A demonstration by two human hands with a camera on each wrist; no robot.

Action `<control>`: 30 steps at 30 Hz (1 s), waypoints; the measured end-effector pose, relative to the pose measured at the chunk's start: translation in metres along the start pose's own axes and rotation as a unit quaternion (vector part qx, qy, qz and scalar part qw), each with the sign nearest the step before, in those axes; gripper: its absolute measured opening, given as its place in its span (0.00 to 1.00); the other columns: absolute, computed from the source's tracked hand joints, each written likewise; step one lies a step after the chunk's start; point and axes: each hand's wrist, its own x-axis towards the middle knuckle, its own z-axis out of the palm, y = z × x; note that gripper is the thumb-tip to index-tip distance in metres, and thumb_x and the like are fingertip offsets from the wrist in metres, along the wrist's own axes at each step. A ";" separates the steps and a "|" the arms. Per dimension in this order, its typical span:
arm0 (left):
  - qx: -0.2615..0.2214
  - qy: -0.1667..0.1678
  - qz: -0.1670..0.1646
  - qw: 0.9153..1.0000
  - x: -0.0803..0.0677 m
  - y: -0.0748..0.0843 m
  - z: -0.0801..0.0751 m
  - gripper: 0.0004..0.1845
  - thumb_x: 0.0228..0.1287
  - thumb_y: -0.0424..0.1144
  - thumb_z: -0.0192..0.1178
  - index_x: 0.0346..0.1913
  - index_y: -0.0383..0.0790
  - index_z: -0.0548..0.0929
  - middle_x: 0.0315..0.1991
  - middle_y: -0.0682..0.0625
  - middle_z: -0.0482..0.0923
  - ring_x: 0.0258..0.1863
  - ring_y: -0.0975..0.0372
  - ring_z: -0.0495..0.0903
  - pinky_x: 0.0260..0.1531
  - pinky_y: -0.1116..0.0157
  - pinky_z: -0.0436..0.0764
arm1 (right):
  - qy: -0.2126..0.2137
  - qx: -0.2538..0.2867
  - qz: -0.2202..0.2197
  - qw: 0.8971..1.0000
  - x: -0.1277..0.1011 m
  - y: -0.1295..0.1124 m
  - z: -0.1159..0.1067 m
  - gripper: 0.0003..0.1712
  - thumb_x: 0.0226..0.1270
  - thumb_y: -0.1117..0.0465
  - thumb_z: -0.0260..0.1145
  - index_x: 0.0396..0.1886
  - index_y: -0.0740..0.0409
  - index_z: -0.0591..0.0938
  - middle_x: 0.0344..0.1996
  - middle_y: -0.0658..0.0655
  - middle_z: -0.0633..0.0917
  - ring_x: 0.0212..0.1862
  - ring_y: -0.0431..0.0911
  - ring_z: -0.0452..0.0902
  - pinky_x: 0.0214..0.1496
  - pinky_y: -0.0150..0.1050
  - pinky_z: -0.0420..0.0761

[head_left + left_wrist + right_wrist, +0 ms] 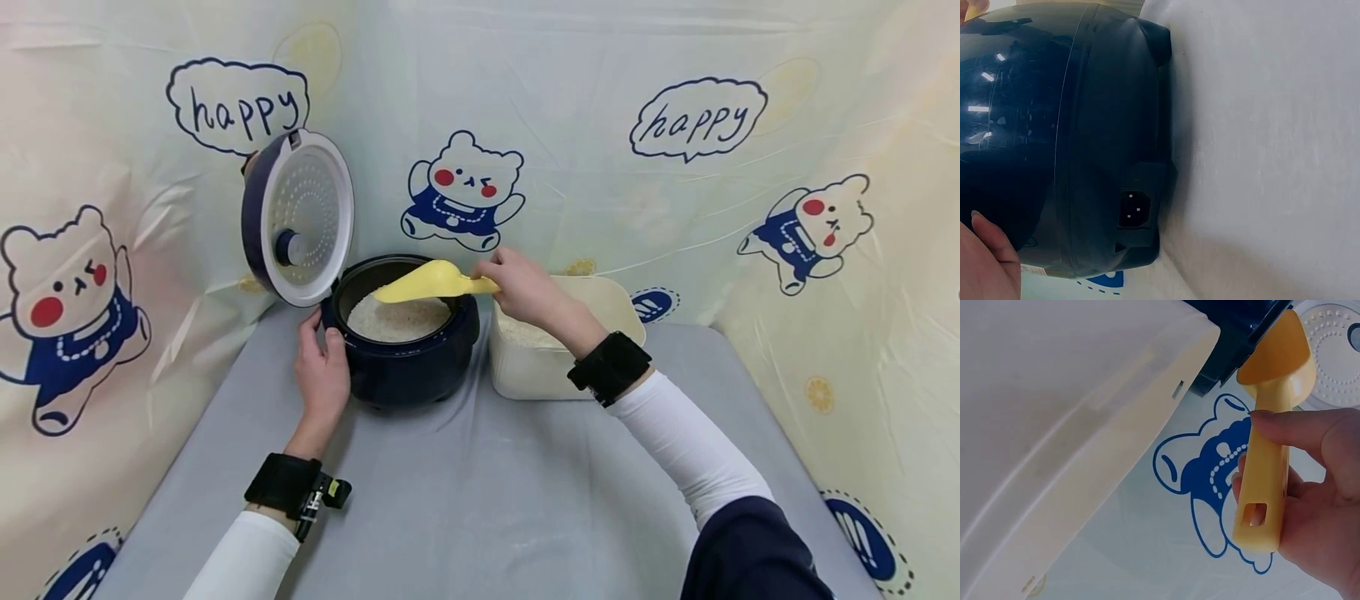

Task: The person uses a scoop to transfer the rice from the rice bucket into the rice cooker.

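Note:
My right hand (521, 287) grips the handle of a yellow scoop (431, 282), held tilted above the mouth of a dark blue rice cooker (405, 367). White rice (397, 318) lies in the pot. In the right wrist view, the thumb presses on the scoop's handle (1263, 469), with fingers behind it. My left hand (324, 367) rests against the cooker's left side, thumb toward the front; some of its fingers are partly hidden. The left wrist view shows one digit (996, 237) lying against the cooker's body.
The cooker's lid (300, 221) stands raised on the left. Right of the cooker is a cream container (543, 379) with rice in it, partly behind my right hand. A grey cloth (510, 500) covers the table, and a printed curtain (570, 192) hangs behind.

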 end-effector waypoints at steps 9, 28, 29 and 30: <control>0.002 -0.001 -0.005 1.000 -0.004 0.004 0.000 0.28 0.77 0.47 0.47 0.74 0.38 0.71 0.73 0.41 0.72 0.70 0.42 0.71 0.67 0.42 0.65 | 0.021 0.044 0.019 0.999 -0.017 0.004 0.001 0.17 0.71 0.72 0.64 0.57 0.59 0.83 0.53 0.60 0.88 0.51 0.58 0.80 0.59 0.50 0.77; 0.003 -0.033 -0.024 0.999 0.002 0.013 -0.007 0.27 0.79 0.46 0.44 0.74 0.37 0.69 0.74 0.41 0.69 0.73 0.47 0.67 0.72 0.47 0.63 | -0.095 0.407 0.047 0.907 -0.132 0.020 0.009 0.20 0.74 0.66 0.65 0.63 0.59 0.74 0.41 0.61 0.82 0.34 0.52 0.84 0.33 0.46 0.84; 0.005 -0.037 -0.028 0.999 0.001 0.014 -0.007 0.28 0.79 0.47 0.44 0.74 0.37 0.69 0.75 0.42 0.69 0.73 0.48 0.67 0.72 0.47 0.62 | -0.098 0.417 0.050 0.902 -0.141 0.020 0.012 0.20 0.75 0.66 0.65 0.63 0.59 0.74 0.41 0.61 0.81 0.33 0.51 0.83 0.32 0.44 0.83; 0.007 -0.039 -0.029 0.999 0.001 0.015 -0.006 0.28 0.80 0.47 0.44 0.74 0.38 0.69 0.75 0.42 0.69 0.74 0.48 0.67 0.72 0.47 0.62 | -0.100 0.427 0.055 0.897 -0.149 0.019 0.015 0.19 0.76 0.65 0.64 0.63 0.59 0.74 0.40 0.61 0.81 0.32 0.51 0.81 0.30 0.41 0.81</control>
